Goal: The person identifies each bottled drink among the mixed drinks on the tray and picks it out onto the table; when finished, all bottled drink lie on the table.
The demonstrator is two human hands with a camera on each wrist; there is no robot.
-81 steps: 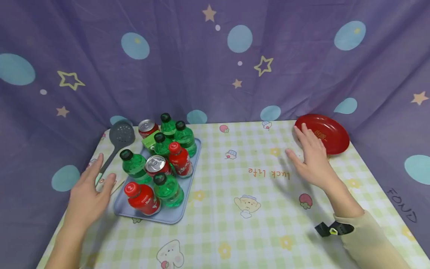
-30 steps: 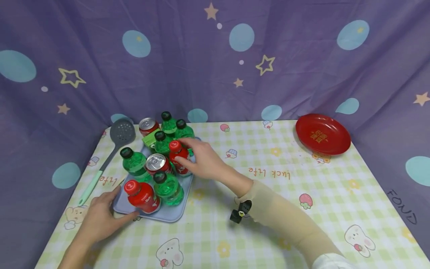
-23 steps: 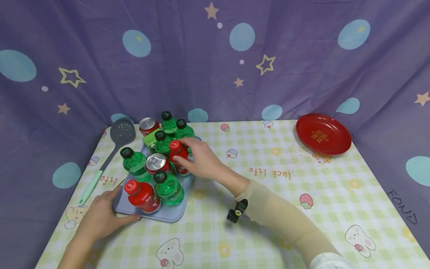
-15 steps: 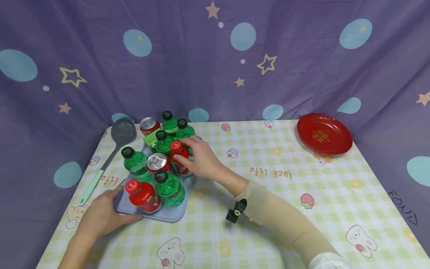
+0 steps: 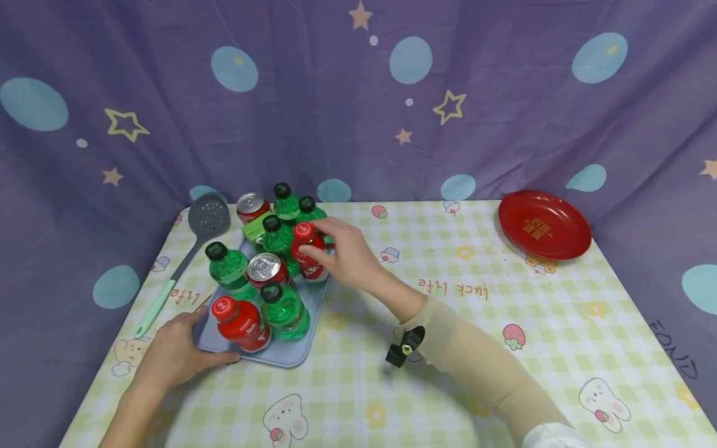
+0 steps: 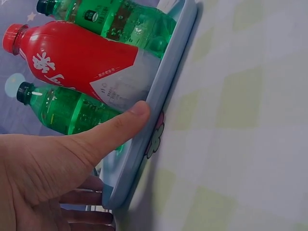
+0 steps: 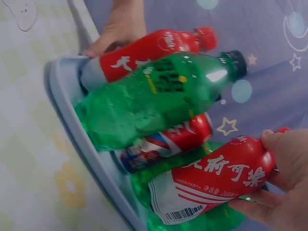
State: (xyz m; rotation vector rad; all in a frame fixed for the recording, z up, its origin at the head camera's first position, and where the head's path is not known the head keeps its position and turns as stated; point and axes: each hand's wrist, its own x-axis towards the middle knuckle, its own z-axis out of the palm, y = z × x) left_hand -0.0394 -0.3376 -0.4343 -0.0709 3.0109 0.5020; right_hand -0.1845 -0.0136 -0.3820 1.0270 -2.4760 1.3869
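Far left: 1 grey skimmer (image 5: 210,216), pale-green handle, lying on the checked tablecloth (image 5: 448,348). Left hand (image 5: 172,356) at the near-left corner of 1 blue tray (image 5: 282,356): thumb on the near rim, other fingers round the left side, so clamped on that corner.

Drinks crowded on the tray: 5 green bottles (image 5: 285,316), 2 cans (image 5: 267,269), 1 green box (image 5: 256,228), 2 red bottles. Near red bottle (image 5: 244,328) is upright by the left thumb. Can't tell whether the rearmost can sits on the tray or behind it.

Far red bottle (image 5: 309,267) is at the tray's right side, right hand (image 5: 354,256) clamped on its upper part, thumb one side, fingers the other. Can't tell if its base touches the tray. Hemmed in: green bottles left and behind, can front-left. Fingers partly hide the rear-right green one.

Far right: 1 red plate (image 5: 560,227), well apart.
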